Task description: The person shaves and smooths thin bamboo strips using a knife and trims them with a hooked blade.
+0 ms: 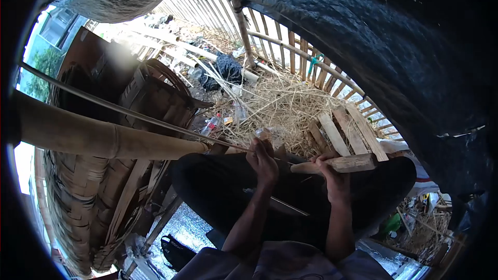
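Observation:
My left hand (263,159) is closed around the end of a long thin bamboo strip (129,117), which runs off to the upper left. In my right hand (333,176) is a thick pale piece of wood (358,163), its narrower end pointing toward my left hand. Whether this wood is a tool's handle I cannot tell. Both hands are above my dark-clothed lap (207,176). A thin light strip (282,205) lies across the lap between my forearms.
A thick bamboo pole (114,140) crosses from the left beside large woven baskets (78,192). Ahead lie shavings (290,103), wooden slats (347,129), a plastic bottle (211,124) and black plastic (228,67). A bamboo fence (290,52) stands behind; dark sheeting (373,36) hangs overhead at right.

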Demonstrator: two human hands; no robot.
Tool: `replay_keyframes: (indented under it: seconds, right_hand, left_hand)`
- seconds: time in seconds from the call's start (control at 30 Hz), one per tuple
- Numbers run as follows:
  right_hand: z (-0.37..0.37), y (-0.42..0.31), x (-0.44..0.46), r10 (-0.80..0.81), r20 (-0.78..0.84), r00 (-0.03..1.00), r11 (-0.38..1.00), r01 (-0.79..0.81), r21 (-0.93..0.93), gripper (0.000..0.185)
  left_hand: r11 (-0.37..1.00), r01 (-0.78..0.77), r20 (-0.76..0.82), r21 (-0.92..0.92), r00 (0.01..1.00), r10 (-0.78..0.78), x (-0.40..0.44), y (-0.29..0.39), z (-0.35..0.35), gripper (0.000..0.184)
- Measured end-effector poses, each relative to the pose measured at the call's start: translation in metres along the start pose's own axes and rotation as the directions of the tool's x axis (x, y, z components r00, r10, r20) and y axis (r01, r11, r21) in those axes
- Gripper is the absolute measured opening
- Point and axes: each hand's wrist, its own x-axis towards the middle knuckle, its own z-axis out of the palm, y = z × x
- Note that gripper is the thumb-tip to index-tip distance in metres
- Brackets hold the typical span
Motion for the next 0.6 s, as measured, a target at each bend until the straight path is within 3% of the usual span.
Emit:
replay_keyframes:
  seconds: [0.03,0.1,0.13,0.2,0.27,0.33,0.4,0.53,0.57,0.6]
  right_hand:
    - [0.002,0.009,0.002,-0.002,0.033,0.999,1.000,0.002,0.006,0.008]
    - [-0.002,0.038,0.013,-0.098,0.059,0.993,0.971,0.109,-0.215,0.009]
    - [-0.005,0.053,0.018,-0.105,0.074,0.992,0.969,0.119,-0.215,0.009]
    - [-0.010,0.071,0.026,0.074,0.008,0.997,0.955,-0.069,-0.289,0.008]
    - [-0.014,0.071,0.028,0.079,-0.011,0.997,0.957,-0.079,-0.280,0.009]
    - [-0.010,0.046,0.014,0.033,-0.032,0.999,0.996,-0.035,-0.080,0.013]
    - [-0.012,0.041,0.011,0.059,-0.053,0.997,0.986,-0.067,-0.152,0.012]
    - [-0.032,0.102,0.028,-0.093,0.052,0.994,0.957,0.104,-0.271,0.006]
    - [-0.030,0.106,0.029,0.141,-0.103,0.985,0.825,-0.174,-0.537,0.008]
    - [-0.027,0.114,0.031,0.307,-0.313,0.899,0.566,-0.436,-0.699,0.011]
  left_hand:
    - [1.000,-0.001,0.058,-0.002,0.998,0.001,-0.002,0.000,0.000,0.042]
    - [0.999,-0.034,0.061,0.006,0.998,0.033,-0.004,0.000,0.004,0.041]
    - [0.999,-0.041,0.077,0.024,0.996,0.039,-0.006,0.001,0.006,0.041]
    - [0.999,-0.028,0.083,0.042,0.996,0.024,-0.010,0.007,0.010,0.041]
    - [1.000,-0.021,0.094,-0.019,0.995,0.023,-0.011,0.014,0.014,0.042]
    - [1.000,-0.002,0.080,0.005,0.997,0.002,-0.010,0.017,0.011,0.042]
    - [1.000,0.022,0.093,0.008,0.995,-0.022,-0.010,0.017,0.012,0.043]
    - [0.999,0.038,0.073,0.002,0.997,-0.038,-0.008,0.013,0.015,0.044]
    - [0.999,0.042,0.089,0.005,0.995,-0.042,-0.007,0.011,0.012,0.044]
    - [0.999,0.034,0.089,0.006,0.995,-0.035,-0.007,0.010,0.010,0.044]
